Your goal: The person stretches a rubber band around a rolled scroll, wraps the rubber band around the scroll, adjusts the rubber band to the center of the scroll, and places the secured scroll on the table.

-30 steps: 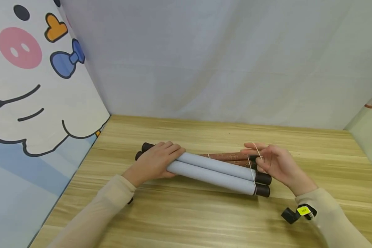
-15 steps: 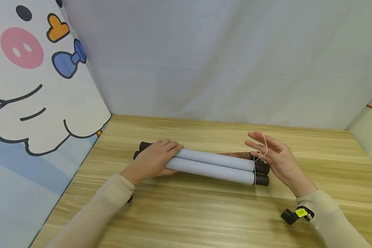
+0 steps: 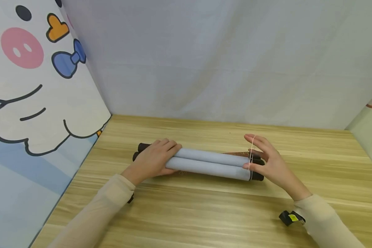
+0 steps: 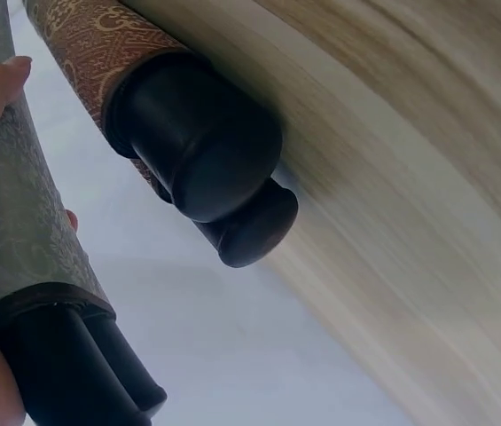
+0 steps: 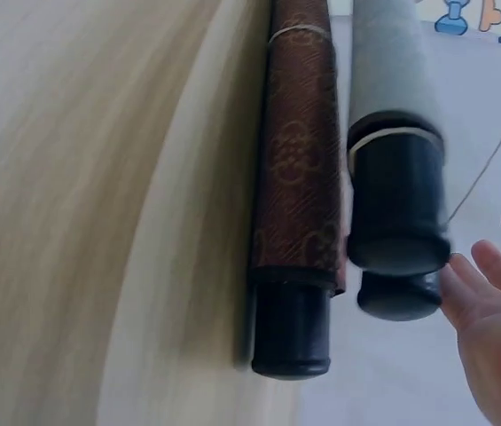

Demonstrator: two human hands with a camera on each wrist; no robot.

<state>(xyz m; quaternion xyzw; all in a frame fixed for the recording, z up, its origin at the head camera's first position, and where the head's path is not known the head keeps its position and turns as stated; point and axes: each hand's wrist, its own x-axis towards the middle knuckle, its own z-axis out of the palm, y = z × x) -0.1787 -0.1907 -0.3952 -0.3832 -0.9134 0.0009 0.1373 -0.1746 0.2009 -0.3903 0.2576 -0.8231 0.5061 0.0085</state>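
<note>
My left hand (image 3: 153, 158) grips a rolled pale blue hanging scroll (image 3: 204, 166) near its left end; its two rolls lie side by side and have black rod ends. A brown patterned scroll (image 5: 294, 151) lies on the table beneath and behind it, mostly hidden in the head view. Around the pale scroll's right end runs a thin pale elastic band (image 3: 252, 148), stretched up over the spread fingers of my right hand (image 3: 271, 163). The right thumb is at the scroll's right end. In the left wrist view, the pale scroll's black ends (image 4: 64, 364) sit apart from the brown scroll's (image 4: 206, 146).
The wooden table (image 3: 189, 213) reaches back to a pale cloth backdrop (image 3: 204, 69). At the left stands a cartoon-printed panel (image 3: 49, 113). A black wrist camera (image 3: 286, 218) hangs at my right sleeve. Another band (image 5: 299, 32) circles the brown scroll.
My right hand has turned and moved left over the scroll's end, the band still stretched on its fingers. The pale scroll's right end has swung back, covering more of the brown scroll.
</note>
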